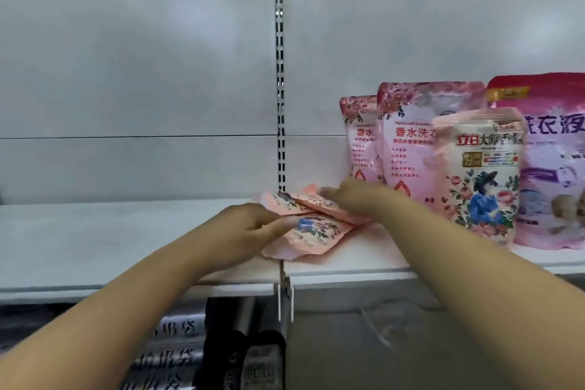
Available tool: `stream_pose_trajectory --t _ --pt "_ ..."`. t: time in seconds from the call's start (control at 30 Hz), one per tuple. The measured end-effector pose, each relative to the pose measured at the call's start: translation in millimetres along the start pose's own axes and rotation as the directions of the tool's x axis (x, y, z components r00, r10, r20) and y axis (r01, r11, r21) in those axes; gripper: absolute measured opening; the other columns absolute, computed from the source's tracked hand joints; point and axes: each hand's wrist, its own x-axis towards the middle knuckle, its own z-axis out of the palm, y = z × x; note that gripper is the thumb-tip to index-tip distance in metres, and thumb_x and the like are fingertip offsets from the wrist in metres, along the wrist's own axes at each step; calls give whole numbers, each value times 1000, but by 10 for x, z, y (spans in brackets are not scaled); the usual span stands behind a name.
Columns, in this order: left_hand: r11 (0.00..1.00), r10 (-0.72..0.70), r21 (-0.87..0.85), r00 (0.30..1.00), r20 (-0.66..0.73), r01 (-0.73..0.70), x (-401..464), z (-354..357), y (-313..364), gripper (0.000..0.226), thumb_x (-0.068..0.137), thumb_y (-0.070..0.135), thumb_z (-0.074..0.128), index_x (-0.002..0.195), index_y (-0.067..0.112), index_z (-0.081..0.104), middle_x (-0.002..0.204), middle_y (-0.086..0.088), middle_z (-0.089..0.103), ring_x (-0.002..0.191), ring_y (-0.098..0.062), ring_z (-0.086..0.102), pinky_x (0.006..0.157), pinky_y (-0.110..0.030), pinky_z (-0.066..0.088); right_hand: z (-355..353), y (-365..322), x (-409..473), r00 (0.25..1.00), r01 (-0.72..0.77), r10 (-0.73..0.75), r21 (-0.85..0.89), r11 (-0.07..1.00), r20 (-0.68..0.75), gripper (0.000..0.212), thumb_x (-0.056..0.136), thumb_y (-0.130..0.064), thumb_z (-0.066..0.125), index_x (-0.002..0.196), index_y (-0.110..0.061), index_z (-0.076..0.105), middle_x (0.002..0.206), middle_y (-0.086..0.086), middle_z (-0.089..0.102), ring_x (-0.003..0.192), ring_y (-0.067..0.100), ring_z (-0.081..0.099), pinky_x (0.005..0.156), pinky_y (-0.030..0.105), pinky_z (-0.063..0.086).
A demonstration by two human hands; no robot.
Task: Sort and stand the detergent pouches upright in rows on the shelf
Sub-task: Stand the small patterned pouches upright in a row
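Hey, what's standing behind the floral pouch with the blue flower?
Behind the floral pouch stands a pink pouch, its lower right covered. Whether anything stands further back is hidden.

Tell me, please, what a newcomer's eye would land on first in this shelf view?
First, the two hands meeting mid-shelf: the left hand and the right hand both on a small heap of flat-lying peach floral pouches by the slotted upright. Next, the pouches standing at the right: two pink ones at the back, a cream floral pouch in front, and a large purple pouch at the edge.

Soft even light, overall blur, wide-angle bending at edges.
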Motion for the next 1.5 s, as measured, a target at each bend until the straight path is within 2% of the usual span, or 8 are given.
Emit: stream_pose_trajectory --t 0.37,0.47,0.67,0.8,0.97,1.13,1.3,1.5 --pt "953 -203 249 975 93 175 1234 -40 -473 57 87 55 45 104 5 65 108 -14 64 92 -24 56 71 -28 41 -86 -124 339 953 -215 210 0 977 216 74 82 -60 53 133 -8 42 138 4 43 120 24 48 90 29 44" --pt "950 -246 236 954 174 202 1369 22 -558 51 85 56 48 85 6 60 86 -10 60 74 -19 49 58 -24 34 -28 -55 525 979 -130 139 -72 989 147 73 83 -61 50 132 -7 44 138 9 46 120 26 47 90 29 37" --pt "934 -342 190 913 223 303 1424 29 -661 66 76 61 56 118 9 59 116 -6 61 107 -23 54 91 -31 41 -56 112 748 992 -127 127 30 991 6 51 80 -40 67 111 -4 49 96 10 59 74 18 50 56 25 38" --pt "865 -441 -107 844 306 491 1349 -44 -782 71 68 62 63 109 3 62 111 -16 65 90 -23 56 86 -33 45 -54 78 815 979 -149 173 204 968 -105 37 80 -33 69 66 -9 44 56 2 48 44 11 41 35 18 30" --pt "752 -543 -255 791 283 608 1269 -46 -787 45 77 55 62 66 13 50 51 -3 35 46 -16 29 48 -24 22 9 92 825 965 -23 184 639 769 -186 32 75 -25 75 96 -5 60 96 11 62 84 24 59 73 26 45" --pt "673 -516 -366 762 391 643 1306 7 -724 26 78 34 70 80 11 58 74 -10 54 64 -19 48 61 -25 37 17 38 799 900 199 145 681 704 -412 21 85 -20 64 71 -20 49 77 -5 53 72 12 50 63 21 39" --pt "589 -387 -617 852 352 522 1218 -120 -669 16 87 10 59 72 4 60 64 -8 70 52 -14 66 48 -21 54 -17 48 753 749 437 113 615 656 -652 14 92 -18 54 83 -18 43 71 -9 43 58 3 39 42 8 33" --pt "420 -365 -880 929 60 221 1198 -257 -765 15 83 -4 57 90 9 51 69 -8 72 56 -17 68 50 -26 56 68 54 796 810 344 203 727 595 -550 29 95 -18 48 122 -17 37 94 2 56 66 14 48 56 24 37"
